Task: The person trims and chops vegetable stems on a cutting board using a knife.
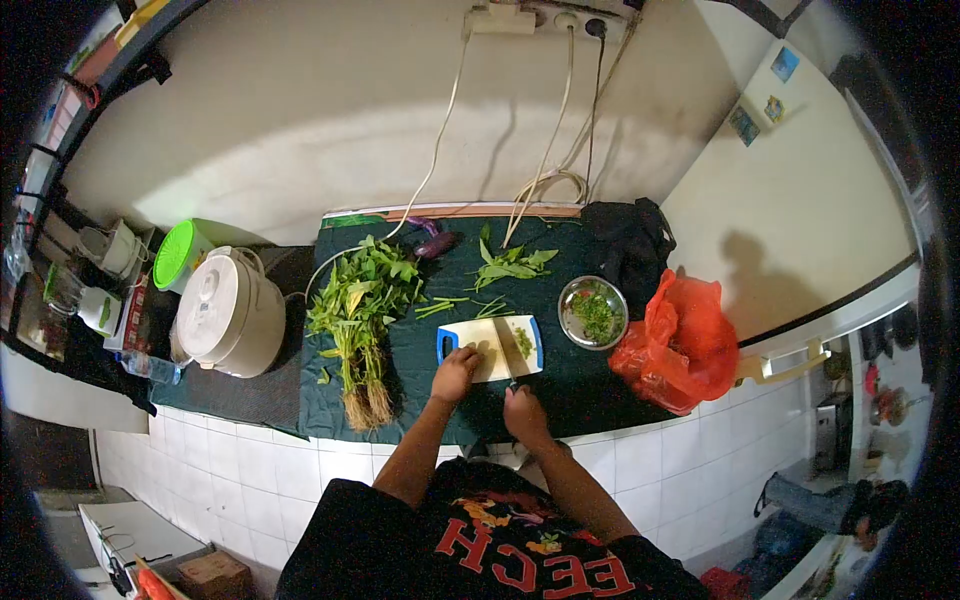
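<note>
We seem to be chopping: our right fingers (521, 397) grip the knife (505, 352) over the board (484, 338) on the counter (575, 395), green bits (524, 342) alongside. We can't tell if our left fingers (466, 359) hold anything; the next cut needs them clear.

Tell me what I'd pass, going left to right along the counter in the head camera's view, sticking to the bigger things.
Rice cooker → bunch of leafy greens with roots → cutting board → metal bowl → red plastic bag.
</note>
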The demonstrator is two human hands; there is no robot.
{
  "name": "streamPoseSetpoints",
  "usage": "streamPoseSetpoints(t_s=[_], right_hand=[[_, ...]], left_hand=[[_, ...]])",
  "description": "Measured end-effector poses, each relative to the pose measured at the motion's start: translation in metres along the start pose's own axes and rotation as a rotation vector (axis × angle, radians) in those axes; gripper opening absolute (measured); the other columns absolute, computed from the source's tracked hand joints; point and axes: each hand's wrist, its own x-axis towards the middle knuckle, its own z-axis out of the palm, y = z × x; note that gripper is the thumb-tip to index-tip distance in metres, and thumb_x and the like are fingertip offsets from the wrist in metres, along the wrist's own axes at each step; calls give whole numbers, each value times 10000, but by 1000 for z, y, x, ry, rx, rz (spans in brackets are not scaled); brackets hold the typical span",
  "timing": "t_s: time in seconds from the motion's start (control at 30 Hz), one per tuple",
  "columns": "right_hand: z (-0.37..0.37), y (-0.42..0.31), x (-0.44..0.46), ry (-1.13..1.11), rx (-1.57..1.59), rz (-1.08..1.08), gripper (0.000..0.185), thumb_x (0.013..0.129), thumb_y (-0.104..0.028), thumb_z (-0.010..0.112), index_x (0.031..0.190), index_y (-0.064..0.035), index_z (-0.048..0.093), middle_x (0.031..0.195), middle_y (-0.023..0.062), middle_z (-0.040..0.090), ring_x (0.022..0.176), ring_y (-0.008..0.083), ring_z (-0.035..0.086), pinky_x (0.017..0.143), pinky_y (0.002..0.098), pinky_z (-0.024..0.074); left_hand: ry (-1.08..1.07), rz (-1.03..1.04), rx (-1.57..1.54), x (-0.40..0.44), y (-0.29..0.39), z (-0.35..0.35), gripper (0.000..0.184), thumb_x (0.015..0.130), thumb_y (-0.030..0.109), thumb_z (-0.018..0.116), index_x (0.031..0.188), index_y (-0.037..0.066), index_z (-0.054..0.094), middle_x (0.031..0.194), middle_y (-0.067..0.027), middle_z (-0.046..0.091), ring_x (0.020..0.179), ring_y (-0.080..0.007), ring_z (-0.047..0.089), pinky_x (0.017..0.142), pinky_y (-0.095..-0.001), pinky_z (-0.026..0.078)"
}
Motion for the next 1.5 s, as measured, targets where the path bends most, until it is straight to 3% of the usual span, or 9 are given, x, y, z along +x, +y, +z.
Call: streamPoseSetpoints(t_s=[0.13, 0.33, 0.4, 0.7, 0.93, 1.03, 1.2, 1.47, 1.5], right_hand=[[6, -12, 23, -7, 38, -35, 413, 968, -315, 471, 988, 94, 527, 875, 343, 618, 844, 507, 617, 745, 552, 499], [32, -6, -1, 98, -61, 166, 420, 968, -327, 464, 920, 68, 597, 848, 306, 635, 801, 460, 643, 703, 555, 512], [33, -6, 2, 125, 11, 124, 417, 963, -314, 481, 914, 93, 552, 865, 356, 620, 817, 506, 626, 745, 550, 512], [-3, -32, 16, 57, -101, -12, 440, 958, -295, 477, 777, 86, 604, 828, 310, 634, 824, 487, 624, 748, 543, 500], [33, -22, 8, 155, -28, 151, 392, 956, -278, 490, 862, 90, 590, 792, 304, 630, 801, 480, 627, 724, 538, 500], [6, -33, 15, 26, -50, 45, 389, 955, -280, 494, 891, 92, 585, 821, 316, 627, 816, 479, 628, 721, 542, 500], [2, -42, 26, 38, -75, 76, 381, 954, -278, 498, 911, 91, 585, 843, 329, 622, 818, 477, 629, 717, 538, 503], [14, -44, 21, 35, -65, 156, 401, 960, -304, 488, 939, 90, 563, 820, 331, 631, 836, 454, 650, 734, 521, 521], [11, -40, 26, 40, -73, 63, 400, 959, -310, 489, 941, 81, 572, 814, 334, 630, 836, 459, 646, 733, 522, 518]], left_hand=[[5, -38, -32, -8, 10, -12, 277, 800, 72, 548, 1043, 90, 680, 1051, -103, 581, 965, -308, 560, 868, -388, 485], [68, -172, 29, -11, 21, -20, 365, 781, 98, 594, 1105, 223, 705, 1087, -77, 549, 1040, -294, 508, 890, -402, 425], [124, -198, 7, -10, 23, -23, 385, 772, 107, 612, 1104, 275, 709, 1113, -75, 541, 1085, -303, 482, 915, -417, 394], [146, -151, 74, -13, 22, -20, 372, 763, 121, 625, 1094, 270, 705, 1131, -82, 545, 1106, -312, 479, 908, -430, 395], [148, -116, 136, -14, 11, -15, 331, 781, 161, 623, 1084, 271, 694, 1129, -70, 546, 1080, -296, 494, 898, -423, 393], [66, -137, 111, -19, 8, -8, 442, 750, 237, 652, 1188, 294, 646, 1204, -94, 520, 1120, -329, 469, 936, -453, 381], [152, -122, 111, -13, 13, -16, 327, 780, 161, 625, 1071, 291, 698, 1108, -62, 548, 1063, -287, 500, 887, -416, 398], [176, -170, 14, -14, 11, -23, 394, 711, 103, 685, 1042, 315, 726, 1083, -8, 563, 1045, -261, 518, 874, -417, 413], [167, -178, -20, -15, 8, -21, 386, 711, 100, 689, 1030, 314, 731, 1077, 0, 567, 1039, -259, 523, 872, -415, 414]])
